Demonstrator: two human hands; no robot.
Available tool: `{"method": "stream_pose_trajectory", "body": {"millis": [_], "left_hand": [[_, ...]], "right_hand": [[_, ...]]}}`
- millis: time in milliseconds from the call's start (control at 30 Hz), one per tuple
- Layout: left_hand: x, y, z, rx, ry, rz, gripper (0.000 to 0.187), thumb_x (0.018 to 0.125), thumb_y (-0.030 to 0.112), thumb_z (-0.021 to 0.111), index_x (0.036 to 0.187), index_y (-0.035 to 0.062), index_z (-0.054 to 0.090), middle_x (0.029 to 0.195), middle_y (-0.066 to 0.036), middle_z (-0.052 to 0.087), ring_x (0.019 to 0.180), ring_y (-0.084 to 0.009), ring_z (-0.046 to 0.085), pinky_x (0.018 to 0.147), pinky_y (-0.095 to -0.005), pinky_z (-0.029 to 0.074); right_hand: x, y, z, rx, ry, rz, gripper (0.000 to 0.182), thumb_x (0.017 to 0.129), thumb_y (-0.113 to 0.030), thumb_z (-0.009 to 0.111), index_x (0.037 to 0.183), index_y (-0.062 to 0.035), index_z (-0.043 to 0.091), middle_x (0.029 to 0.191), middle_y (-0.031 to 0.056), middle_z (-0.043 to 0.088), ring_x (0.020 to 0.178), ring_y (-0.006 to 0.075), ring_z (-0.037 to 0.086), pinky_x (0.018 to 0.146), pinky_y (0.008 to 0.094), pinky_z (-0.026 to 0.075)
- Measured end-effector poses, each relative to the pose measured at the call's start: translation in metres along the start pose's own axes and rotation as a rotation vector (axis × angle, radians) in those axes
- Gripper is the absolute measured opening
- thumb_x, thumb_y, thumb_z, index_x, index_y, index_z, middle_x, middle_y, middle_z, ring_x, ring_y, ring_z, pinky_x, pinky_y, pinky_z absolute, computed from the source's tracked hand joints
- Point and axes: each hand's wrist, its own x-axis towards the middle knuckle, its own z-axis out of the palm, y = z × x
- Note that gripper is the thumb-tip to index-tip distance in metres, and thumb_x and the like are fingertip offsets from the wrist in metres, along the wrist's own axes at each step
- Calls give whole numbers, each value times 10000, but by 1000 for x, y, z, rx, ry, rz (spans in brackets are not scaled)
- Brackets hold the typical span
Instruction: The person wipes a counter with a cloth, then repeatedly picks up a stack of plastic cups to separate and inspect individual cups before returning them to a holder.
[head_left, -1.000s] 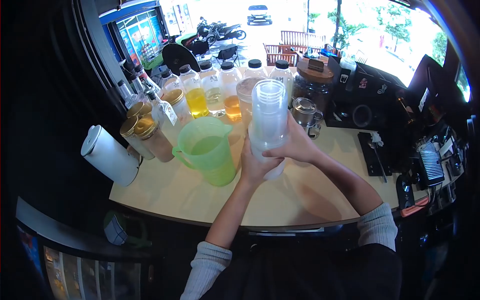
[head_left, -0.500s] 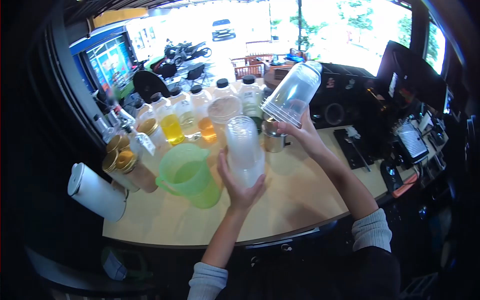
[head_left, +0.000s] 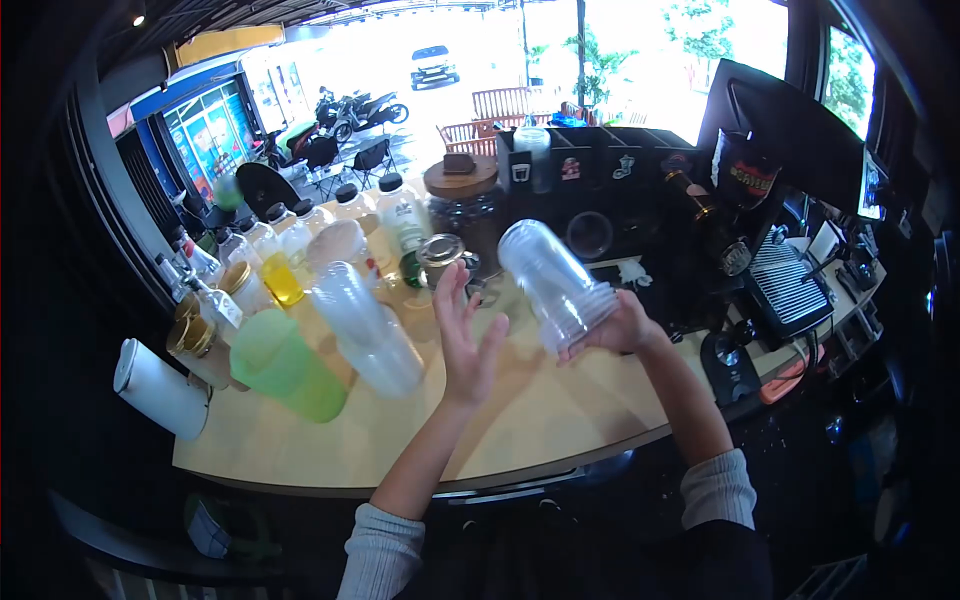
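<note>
My right hand [head_left: 618, 325] grips a stack of clear plastic cups [head_left: 555, 280] near its rims, the stack tilted with its base up and to the left. Raised over the counter, my left hand [head_left: 468, 345] has its fingers apart and nothing in it. Left of it, another stack of clear cups [head_left: 370, 335] stands on the counter [head_left: 400, 440]. Beside that stack is a green translucent pitcher [head_left: 290, 365]. A metal pitcher [head_left: 443, 258] sits behind my left hand.
Bottles with black caps [head_left: 400, 215] line the back left, near gold-lidded jars [head_left: 200, 340]. A white cylinder [head_left: 160, 390] stands at the left edge. A wooden-lidded jar [head_left: 465, 210], a black organizer [head_left: 610, 165] and a coffee machine [head_left: 790, 280] are further right.
My left hand has let go of its cup stack, which now stands on the counter. My right hand has lowered its stack and turned it base up. The view has shifted right.
</note>
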Motion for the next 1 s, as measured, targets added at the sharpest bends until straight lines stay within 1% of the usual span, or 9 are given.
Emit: {"method": "stream_pose_trajectory", "body": {"millis": [67, 133, 200, 267, 300, 400, 533, 667, 1000], "left_hand": [[1, -23, 14, -140, -42, -136, 826, 799, 315, 649, 1420, 87, 155, 1394, -109, 301, 1242, -237, 366, 990, -406, 352], [-4, -38, 20, -554, -298, -550, 794, 822, 310, 631, 1427, 124, 153, 1367, -94, 323, 1239, -208, 372, 970, -401, 380], [-10, -41, 24, -516, -262, -572, 726, 835, 303, 623, 1410, 138, 212, 1307, -87, 384, 1193, -185, 426, 884, -355, 462], [-14, -45, 24, -322, -302, -519, 655, 871, 319, 572, 1388, 93, 240, 1252, -80, 452, 1108, -190, 509, 816, -327, 508], [-16, -46, 28, -258, -218, -507, 616, 872, 348, 571, 1357, 91, 290, 1182, -80, 496, 1008, -174, 570, 704, -286, 545], [-16, -60, 28, -100, 10, -635, 537, 883, 382, 545, 1286, 80, 358, 1169, -80, 505, 982, -154, 578, 612, -277, 556], [-23, -83, 24, -32, 135, -631, 471, 899, 428, 495, 1195, 73, 404, 1122, -94, 536, 873, -152, 623, 502, -248, 538], [-25, -82, 18, -35, 49, -696, 449, 917, 455, 432, 1146, 69, 412, 1039, -122, 575, 732, -178, 658, 435, -210, 509], [-30, -86, 24, -31, 24, -620, 461, 915, 426, 463, 1161, 47, 370, 975, -140, 591, 672, -220, 666, 417, -226, 524]], "right_hand": [[-18, 1, -7, -23, -37, 34, 784, 826, -607, 431, 1348, -30, 331, 1272, 194, 477, 1086, 378, 524, 852, 580, 444], [-32, 8, -14, 235, 121, 115, 788, 857, -636, 346, 1361, -31, 312, 1286, 191, 465, 1096, 377, 519, 850, 579, 448], [-30, 4, 0, 162, 348, 147, 758, 883, -645, 260, 1312, -36, 395, 1186, 171, 544, 968, 323, 588, 767, 488, 498], [-26, 3, -16, -219, 623, 250, 715, 895, -637, 236, 1190, -45, 508, 1002, 114, 616, 793, 239, 617, 642, 359, 500], [-22, 13, -32, -341, 746, 108, 555, 929, -539, 332, 1055, -51, 566, 837, 48, 609, 680, 136, 576, 560, 273, 440], [-16, 17, -44, -921, 900, -238, 359, 949, -371, 429, 1016, -46, 566, 792, 38, 585, 680, 96, 544, 580, 238, 418], [-5, 38, -28, -969, 640, -357, 307, 946, -272, 462, 1015, 3, 576, 854, 39, 610, 757, 87, 547, 692, 228, 431], [-7, 49, -30, -825, 672, -218, 325, 971, -219, 409, 1008, 44, 597, 893, 60, 630, 857, 110, 567, 814, 251, 423], [-18, 49, -22, -686, 721, -242, 339, 967, -236, 436, 985, 45, 622, 851, 66, 657, 815, 105, 590, 771, 250, 458]]}}
